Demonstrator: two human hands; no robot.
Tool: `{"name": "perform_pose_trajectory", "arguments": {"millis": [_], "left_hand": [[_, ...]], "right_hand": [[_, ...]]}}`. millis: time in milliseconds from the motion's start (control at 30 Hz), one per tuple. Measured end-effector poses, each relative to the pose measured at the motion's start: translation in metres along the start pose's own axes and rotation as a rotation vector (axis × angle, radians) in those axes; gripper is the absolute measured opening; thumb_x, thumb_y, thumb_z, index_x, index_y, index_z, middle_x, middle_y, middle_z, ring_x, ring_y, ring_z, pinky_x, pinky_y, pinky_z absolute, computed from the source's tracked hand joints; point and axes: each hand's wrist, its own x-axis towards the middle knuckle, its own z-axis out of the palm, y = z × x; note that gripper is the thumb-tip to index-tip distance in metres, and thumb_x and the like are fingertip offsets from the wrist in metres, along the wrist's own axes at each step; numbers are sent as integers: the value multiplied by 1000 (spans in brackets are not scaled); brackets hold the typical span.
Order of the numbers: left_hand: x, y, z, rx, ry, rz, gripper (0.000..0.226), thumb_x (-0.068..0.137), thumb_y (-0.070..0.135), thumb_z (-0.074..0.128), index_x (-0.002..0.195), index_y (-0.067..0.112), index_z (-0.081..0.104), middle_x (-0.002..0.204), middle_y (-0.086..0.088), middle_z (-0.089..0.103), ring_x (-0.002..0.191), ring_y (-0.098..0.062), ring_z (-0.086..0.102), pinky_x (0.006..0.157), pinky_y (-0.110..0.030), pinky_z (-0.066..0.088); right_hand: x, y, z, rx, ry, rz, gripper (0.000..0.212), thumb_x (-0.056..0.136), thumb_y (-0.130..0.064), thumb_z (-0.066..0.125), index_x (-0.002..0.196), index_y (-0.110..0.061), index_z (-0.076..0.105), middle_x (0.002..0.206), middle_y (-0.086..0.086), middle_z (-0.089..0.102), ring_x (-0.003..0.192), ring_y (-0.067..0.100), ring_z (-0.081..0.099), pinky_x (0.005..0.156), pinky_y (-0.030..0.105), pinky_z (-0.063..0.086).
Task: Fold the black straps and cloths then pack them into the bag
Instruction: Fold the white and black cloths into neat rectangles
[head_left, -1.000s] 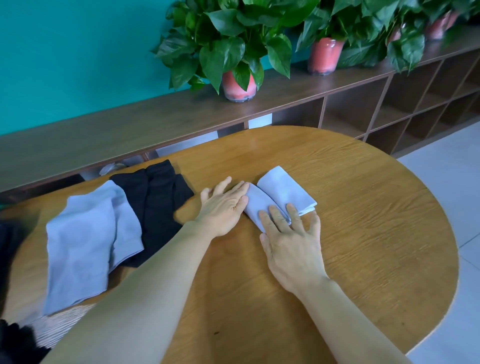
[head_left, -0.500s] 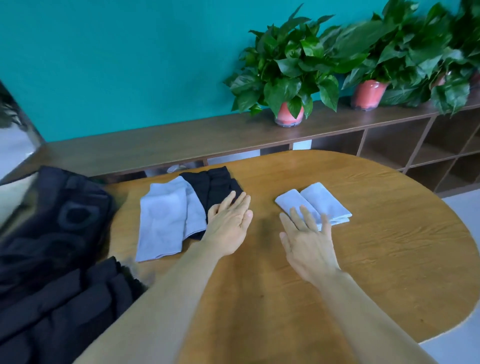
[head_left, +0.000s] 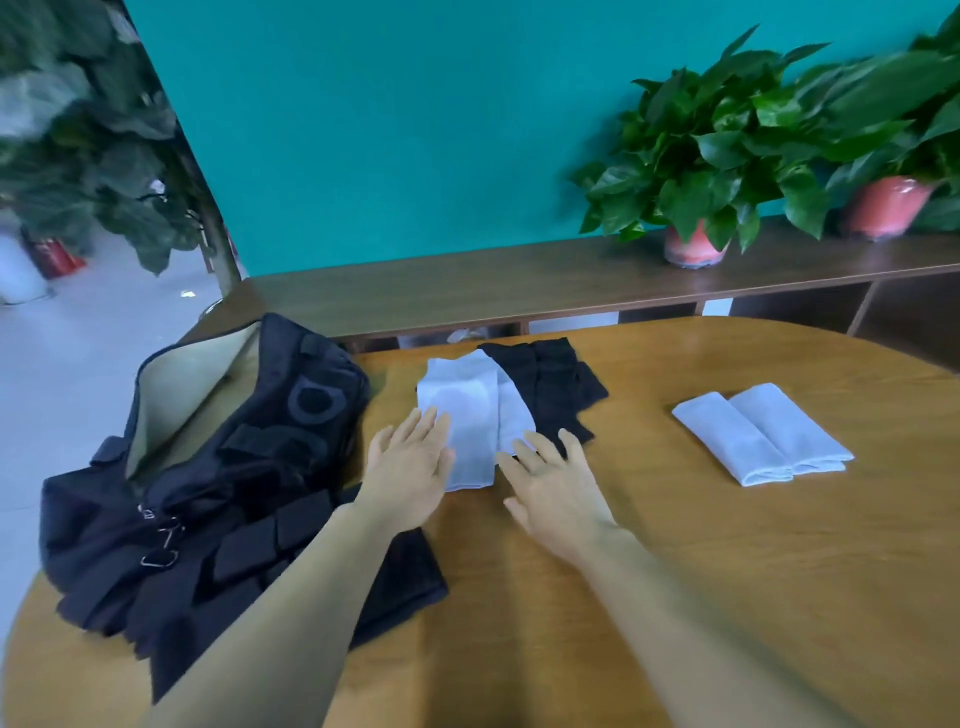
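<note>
i see the round wooden table filling the view. the black bag lies on its left side, mouth open with pale lining showing. a black cloth sits at the far middle, partly under an unfolded pale cloth. a folded pale cloth lies well apart to the right. my left hand and right hand are flat, fingers straight, grasping nothing, at the unfolded cloth's near edge.
</note>
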Motion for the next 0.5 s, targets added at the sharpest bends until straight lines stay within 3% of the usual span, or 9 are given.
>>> {"name": "perform_pose_trajectory", "arguments": {"millis": [233, 333, 400, 500], "left_hand": [[12, -30, 7, 30, -36, -22, 52, 106, 35, 17, 156, 21, 7, 163, 2, 0, 149, -13, -4, 118, -36, -2], [15, -37, 10, 30, -34, -26, 52, 106, 34, 18, 156, 22, 8, 163, 3, 1, 149, -12, -3, 119, -36, -2], [15, -41, 11, 19, -37, -33, 51, 106, 33, 18, 156, 22, 9, 163, 3, 1, 149, -12, -3, 118, -37, -3], [11, -44, 11, 1, -35, -41, 51, 106, 32, 19, 156, 23, 10, 163, 4, 3, 149, -12, -2, 118, -37, -4]], "right_hand": [[49, -24, 23, -22, 4, -118, 16, 79, -23, 64, 92, -14, 66, 101, 4, 64, 110, 26, 54, 101, 47, 36], [60, -27, 30, -41, -8, -137, 8, 84, -22, 61, 88, -19, 68, 94, -1, 64, 106, 23, 55, 105, 43, 34], [63, -27, 31, -37, 29, -122, 1, 77, -22, 70, 78, -22, 69, 82, -4, 64, 97, 21, 59, 100, 41, 40], [63, -23, 29, 1, 160, -89, 11, 63, -17, 78, 68, -21, 68, 72, -5, 64, 87, 21, 64, 92, 39, 48]]}}
